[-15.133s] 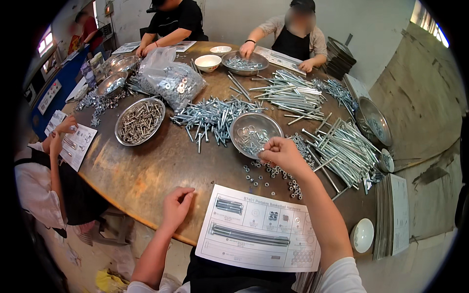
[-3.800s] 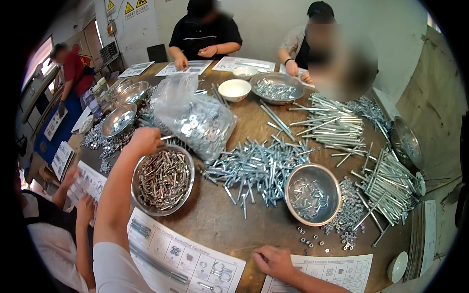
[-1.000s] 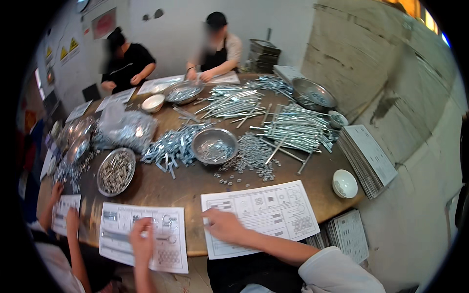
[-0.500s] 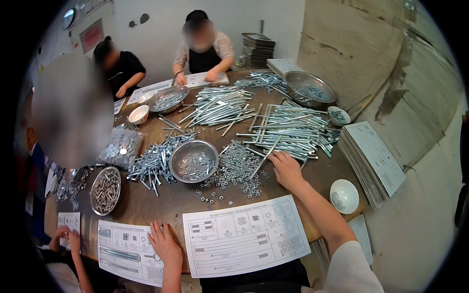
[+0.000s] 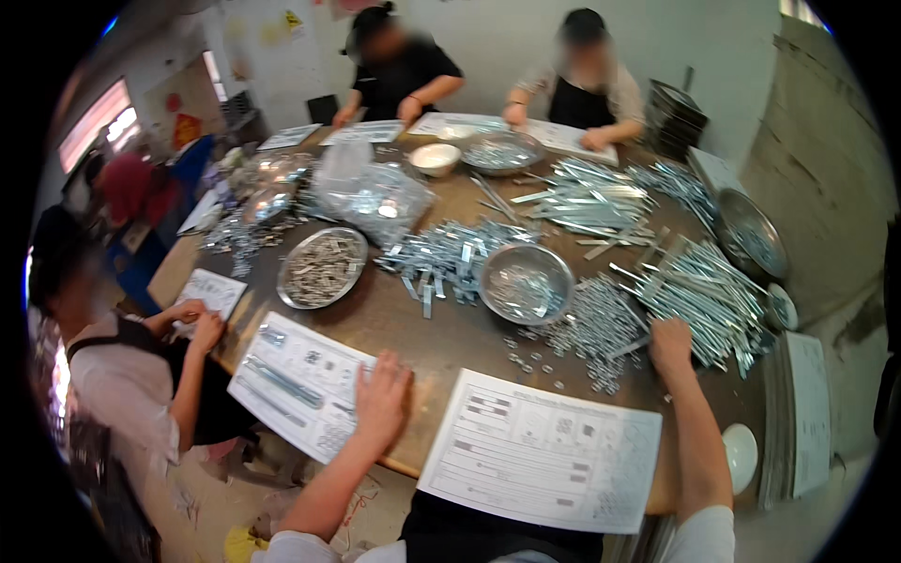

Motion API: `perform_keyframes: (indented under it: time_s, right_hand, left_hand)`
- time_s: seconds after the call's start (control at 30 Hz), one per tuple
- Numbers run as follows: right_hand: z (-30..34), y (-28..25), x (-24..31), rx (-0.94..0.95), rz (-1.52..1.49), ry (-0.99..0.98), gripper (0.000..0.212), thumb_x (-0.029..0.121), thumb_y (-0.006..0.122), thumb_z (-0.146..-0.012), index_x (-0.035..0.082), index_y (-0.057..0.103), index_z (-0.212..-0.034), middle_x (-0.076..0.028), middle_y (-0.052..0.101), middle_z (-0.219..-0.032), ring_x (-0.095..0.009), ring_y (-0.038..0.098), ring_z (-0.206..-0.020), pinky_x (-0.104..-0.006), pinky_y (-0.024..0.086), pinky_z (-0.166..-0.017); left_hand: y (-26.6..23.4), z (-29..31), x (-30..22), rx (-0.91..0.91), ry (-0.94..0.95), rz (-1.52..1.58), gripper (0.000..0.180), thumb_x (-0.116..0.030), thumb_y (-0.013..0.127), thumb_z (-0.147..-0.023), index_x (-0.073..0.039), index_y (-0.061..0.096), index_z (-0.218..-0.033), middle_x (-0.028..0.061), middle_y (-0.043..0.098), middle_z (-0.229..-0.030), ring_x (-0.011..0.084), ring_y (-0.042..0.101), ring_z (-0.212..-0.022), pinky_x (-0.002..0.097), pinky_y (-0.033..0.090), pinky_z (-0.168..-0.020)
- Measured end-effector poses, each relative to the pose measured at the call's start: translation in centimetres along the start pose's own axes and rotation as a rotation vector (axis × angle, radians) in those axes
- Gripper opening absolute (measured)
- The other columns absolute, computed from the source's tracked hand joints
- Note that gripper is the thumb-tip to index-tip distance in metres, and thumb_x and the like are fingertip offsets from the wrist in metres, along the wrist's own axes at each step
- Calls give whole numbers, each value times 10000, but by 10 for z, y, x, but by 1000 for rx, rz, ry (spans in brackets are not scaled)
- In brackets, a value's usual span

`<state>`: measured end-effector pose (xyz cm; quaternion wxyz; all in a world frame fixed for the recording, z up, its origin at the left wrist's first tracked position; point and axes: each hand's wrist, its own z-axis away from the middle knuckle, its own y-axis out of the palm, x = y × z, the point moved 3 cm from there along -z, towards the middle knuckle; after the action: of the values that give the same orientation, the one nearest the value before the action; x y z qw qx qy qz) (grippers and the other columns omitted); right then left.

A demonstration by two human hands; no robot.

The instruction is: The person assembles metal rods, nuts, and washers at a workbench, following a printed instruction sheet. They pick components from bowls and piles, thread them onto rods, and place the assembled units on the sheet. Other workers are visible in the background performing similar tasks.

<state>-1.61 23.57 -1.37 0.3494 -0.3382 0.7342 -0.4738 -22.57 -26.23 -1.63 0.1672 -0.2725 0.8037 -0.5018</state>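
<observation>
My left hand (image 5: 383, 402) lies with fingers stretched out on the right edge of a printed card (image 5: 298, 380) that carries metal hardware. At the near edge of the long-bolt pile (image 5: 706, 298), my right hand (image 5: 670, 345) is closed, its fingertips partly hidden. A long bolt (image 5: 627, 348) sticks out to the left from it, over the pile of nuts (image 5: 596, 328). Between my forearms, a second printed card (image 5: 540, 460) with part drawings sits at the table's near edge. No hardware can be made out on it.
A steel bowl of small parts (image 5: 527, 284) stands beside the short bolts (image 5: 441, 258). Farther left are an oval tray of small fasteners (image 5: 323, 268) and a plastic bag (image 5: 375, 202). A white bowl (image 5: 740, 458) sits right of my forearm. Co-workers sit left and across.
The view has swung left, bringing the person at left into fuller sight. My right hand has closed more tightly by the long bolts. My left hand stays on the left card.
</observation>
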Motion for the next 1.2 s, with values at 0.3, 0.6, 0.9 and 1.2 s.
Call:
perform_keyframes:
  time_s: [0.3, 0.6, 0.9, 1.2]
  right_hand:
    - [27, -61, 23, -166, -78, -111, 151, 47, 581, -803, 82, 536, -942, -82, 591, -841, -272, 591, -807, -388, 476, -690]
    - [125, -153, 156, 24, -642, -290, 249, 104, 651, -810, 143, 638, -1055, -41, 577, -831, -254, 601, -804, -389, 495, -605]
    - [177, -126, 232, -21, -611, -305, 313, 82, 632, -772, 85, 690, -1080, -25, 576, -835, -198, 584, -773, -324, 488, -583]
    - [112, -98, 43, -175, -223, 64, 285, 66, 585, -784, 107, 626, -1062, -92, 614, -1048, -292, 604, -926, -407, 522, -734]
  left_hand:
    - [-4, -7, 8, -1, 11, -36, 364, -70, 639, -806, -55, 628, -1170, 207, 505, -1375, 360, 421, -1353, 560, 259, -1123]
    - [-38, -16, -73, -24, -221, 870, 216, -14, 565, -901, 4, 664, -1092, 177, 669, -1078, 320, 663, -932, 346, 523, -808]
    - [-43, 19, -93, 374, -129, 938, 288, -200, 705, -856, -32, 674, -1088, 126, 650, -1052, 274, 654, -818, 336, 522, -707]
    - [-36, 22, -100, 312, -40, 831, 264, -127, 802, -712, -47, 705, -944, 109, 641, -964, 285, 659, -852, 359, 536, -722]
